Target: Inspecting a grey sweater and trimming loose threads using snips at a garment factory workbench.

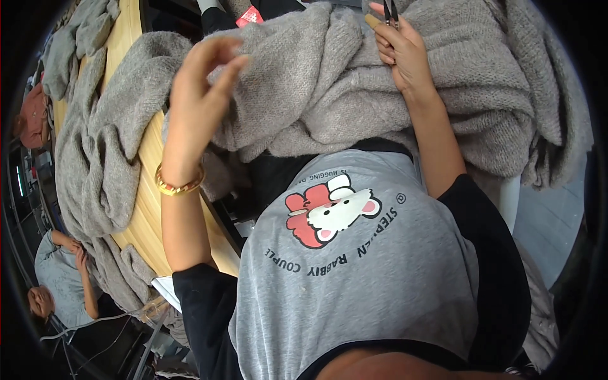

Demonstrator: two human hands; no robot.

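A grey-brown knitted garment [278, 76] lies bunched in thick folds across my lap. Above its left part, my left hand [197, 95] is raised with thumb and fingers curved but apart, and nothing shows between them. A gold bangle [180, 182] circles that wrist. My right hand [408, 57] is closed around small dark thread snips [392, 12] over the right part of the knit, their blades pointing to the upper edge. One finger of this hand wears a yellowish covering [373, 21].
A light wooden table [149, 180] runs along my left, with more grey knitwear [95, 164] heaped on it. At far left sits another person [66, 278]. A salmon-coloured garment [35, 117] is beyond the table. Something red [249, 16] lies past my lap.
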